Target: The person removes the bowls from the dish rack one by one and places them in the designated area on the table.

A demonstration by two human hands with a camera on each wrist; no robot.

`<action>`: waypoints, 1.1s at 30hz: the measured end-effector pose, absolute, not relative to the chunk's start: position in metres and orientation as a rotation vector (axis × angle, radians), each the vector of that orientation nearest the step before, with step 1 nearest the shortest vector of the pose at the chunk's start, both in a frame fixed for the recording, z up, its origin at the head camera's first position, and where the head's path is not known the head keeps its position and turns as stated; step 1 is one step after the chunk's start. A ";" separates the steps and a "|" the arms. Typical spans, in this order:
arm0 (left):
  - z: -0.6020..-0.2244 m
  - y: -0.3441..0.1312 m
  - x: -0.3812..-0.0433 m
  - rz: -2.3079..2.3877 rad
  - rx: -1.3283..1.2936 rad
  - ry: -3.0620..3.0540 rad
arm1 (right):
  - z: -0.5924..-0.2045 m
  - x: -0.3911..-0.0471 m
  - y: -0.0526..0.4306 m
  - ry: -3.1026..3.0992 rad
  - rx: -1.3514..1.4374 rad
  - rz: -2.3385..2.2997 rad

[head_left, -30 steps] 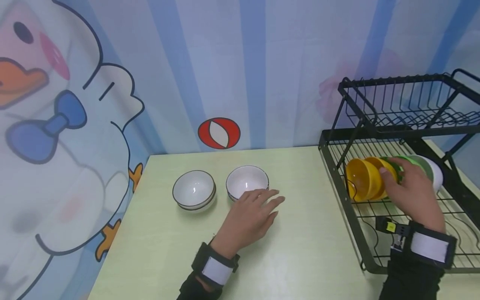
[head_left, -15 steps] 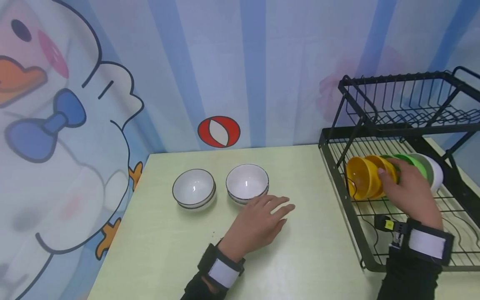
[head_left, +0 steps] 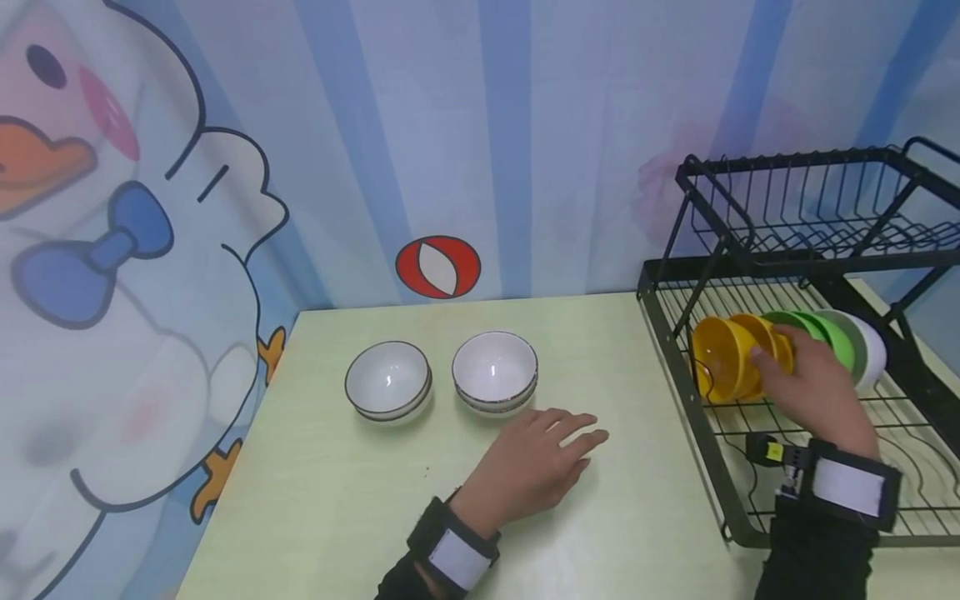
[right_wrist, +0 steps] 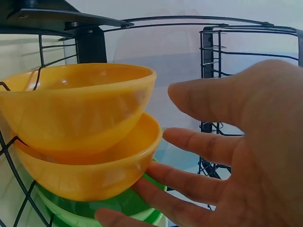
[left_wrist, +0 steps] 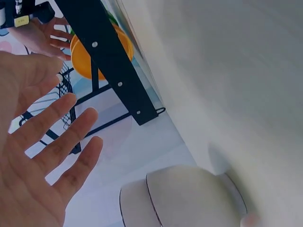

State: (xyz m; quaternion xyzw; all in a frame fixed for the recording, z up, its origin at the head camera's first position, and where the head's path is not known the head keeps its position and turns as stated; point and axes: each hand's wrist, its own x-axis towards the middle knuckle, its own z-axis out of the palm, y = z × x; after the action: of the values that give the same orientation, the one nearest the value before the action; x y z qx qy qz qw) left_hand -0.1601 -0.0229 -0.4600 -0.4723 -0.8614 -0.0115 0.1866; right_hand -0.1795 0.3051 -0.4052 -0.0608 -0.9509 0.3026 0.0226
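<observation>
In the head view my right hand (head_left: 821,392) is at a row of bowls standing on edge in the dish rack. Its thumb stays clear of the front yellow bowl (right_wrist: 78,109), as the right wrist view shows. The other fingers lie at the rim and underside of the second yellow bowl (right_wrist: 94,175), beside the green bowls (right_wrist: 102,210). Over the table, my left hand (head_left: 525,471) hovers with fingers spread and holds nothing. Just beyond it sits a stack of white dark-rimmed bowls (head_left: 493,367); a similar stack (head_left: 387,379) stands to its left.
The black two-tier dish rack (head_left: 678,450) takes up the table's right side, its upper tier (head_left: 817,208) overhanging the back of the lower one. A white bowl (head_left: 870,350) ends the row on the right. A printed curtain (head_left: 562,150) hangs behind the pale table (head_left: 322,517).
My left hand has drawn back from the right white stack, toward me and to the right. The right hand has shifted slightly left along the row, uncovering more of the green bowls.
</observation>
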 end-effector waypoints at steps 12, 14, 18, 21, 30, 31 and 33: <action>-0.463 -0.014 -0.154 -0.027 -1.406 -2.529 | -0.409 -0.184 0.307 -3.054 -0.159 0.932; -0.464 -0.014 -0.153 -0.021 -1.405 -2.536 | -0.410 -0.184 0.307 -3.069 -0.151 0.936; -0.464 -0.014 -0.154 -0.007 -1.401 -2.539 | -0.411 -0.186 0.306 -3.079 -0.114 0.941; -0.466 -0.014 -0.153 -0.013 -1.400 -2.545 | -0.411 -0.187 0.305 -3.070 -0.088 0.907; -0.469 -0.015 -0.154 -0.031 -1.398 -2.523 | -0.406 -0.188 0.291 -3.060 -0.085 0.754; -0.469 -0.015 -0.153 -0.033 -1.398 -2.518 | -0.407 -0.188 0.290 -3.057 -0.087 0.740; -0.469 -0.015 -0.153 -0.037 -1.400 -2.514 | -0.407 -0.189 0.288 -3.043 -0.082 0.701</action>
State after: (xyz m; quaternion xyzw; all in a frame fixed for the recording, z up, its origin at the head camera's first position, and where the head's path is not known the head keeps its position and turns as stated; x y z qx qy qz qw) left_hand -0.1533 -0.0151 -0.4690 -0.4821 -0.8660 -0.0128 0.1317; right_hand -0.1889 0.2881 -0.4073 -0.0262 -0.9741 0.2245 0.0088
